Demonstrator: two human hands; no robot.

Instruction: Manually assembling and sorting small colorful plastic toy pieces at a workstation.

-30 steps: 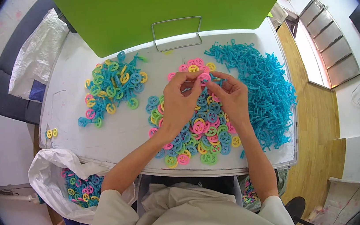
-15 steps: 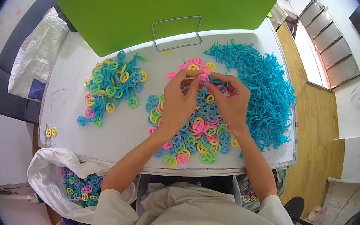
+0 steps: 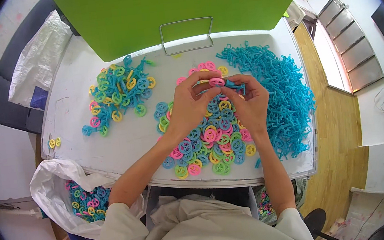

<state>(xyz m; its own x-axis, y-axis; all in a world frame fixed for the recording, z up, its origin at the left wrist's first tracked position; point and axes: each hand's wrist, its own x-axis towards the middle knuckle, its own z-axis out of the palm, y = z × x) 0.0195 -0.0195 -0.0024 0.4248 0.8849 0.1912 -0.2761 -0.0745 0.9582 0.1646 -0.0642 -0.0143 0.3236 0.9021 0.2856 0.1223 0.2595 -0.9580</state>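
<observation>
Two bare hands meet close together, each grip pinching something. The left hand (image 3: 191, 103) has thumb and fingers closed on a pink plastic ring (image 3: 216, 82); the right hand (image 3: 251, 106) pinches a small teal plastic stem (image 3: 233, 85) just beside it, though I can't tell whether the pieces touch. I'd judge it best to hold the ring steady by its rim, keep the stem in line, and press straight, without twisting. Beneath lies a pile of multicoloured plastic rings (image 3: 211, 139); rightward, a heap of teal plastic stems (image 3: 285, 109); well left, mixed ring-and-stem pieces (image 3: 119, 88), all on the white bench (image 3: 69, 120).
</observation>
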